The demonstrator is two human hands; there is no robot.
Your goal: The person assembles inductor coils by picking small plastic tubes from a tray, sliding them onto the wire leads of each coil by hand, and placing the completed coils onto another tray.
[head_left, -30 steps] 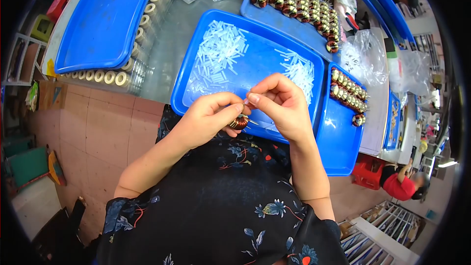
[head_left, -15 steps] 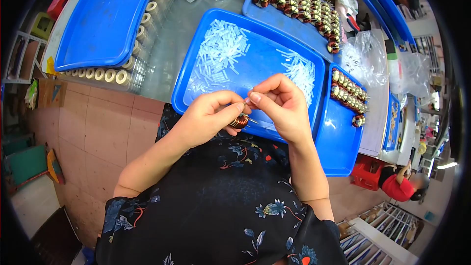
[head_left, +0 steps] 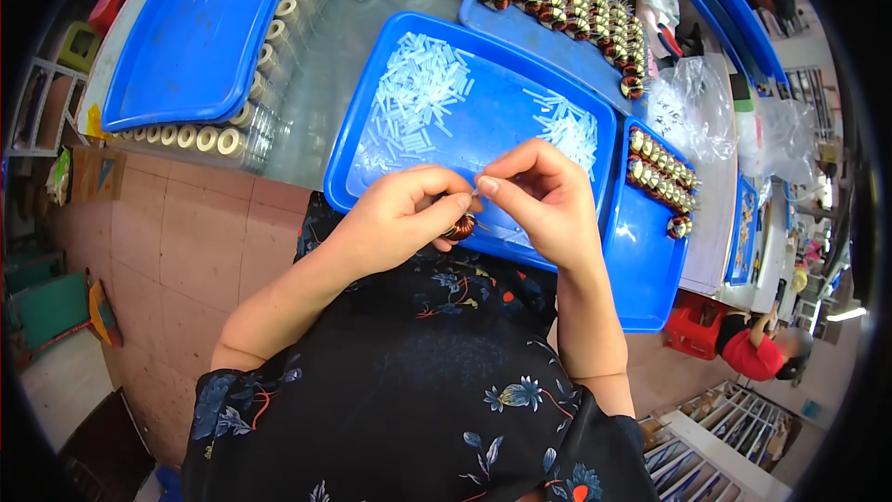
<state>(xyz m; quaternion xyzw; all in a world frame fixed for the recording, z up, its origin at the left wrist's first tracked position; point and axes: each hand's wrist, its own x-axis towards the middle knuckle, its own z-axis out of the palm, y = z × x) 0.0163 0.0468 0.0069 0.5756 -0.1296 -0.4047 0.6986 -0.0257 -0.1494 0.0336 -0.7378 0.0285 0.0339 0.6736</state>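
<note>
My left hand is closed around a copper-wound ring coil, whose thin wire leads stick out. Thumb and forefinger of my right hand pinch a tiny pale piece, seemingly a short clear tube, right at the left fingertips. The fingers partly cover both the coil and that piece. Beneath the hands lies a blue tray with a large heap of short clear tubes at its left and a smaller heap at its right.
Right of it, a smaller blue tray carries rows of coils. Behind, another blue tray bears many coils. Pale rings stand beside and under a blue tray at left. A person in red sits far right.
Both hands have shifted slightly to the right along with the coil. My right hand's fingertips stay close to the left ones. The large tray has moved very slightly.
</note>
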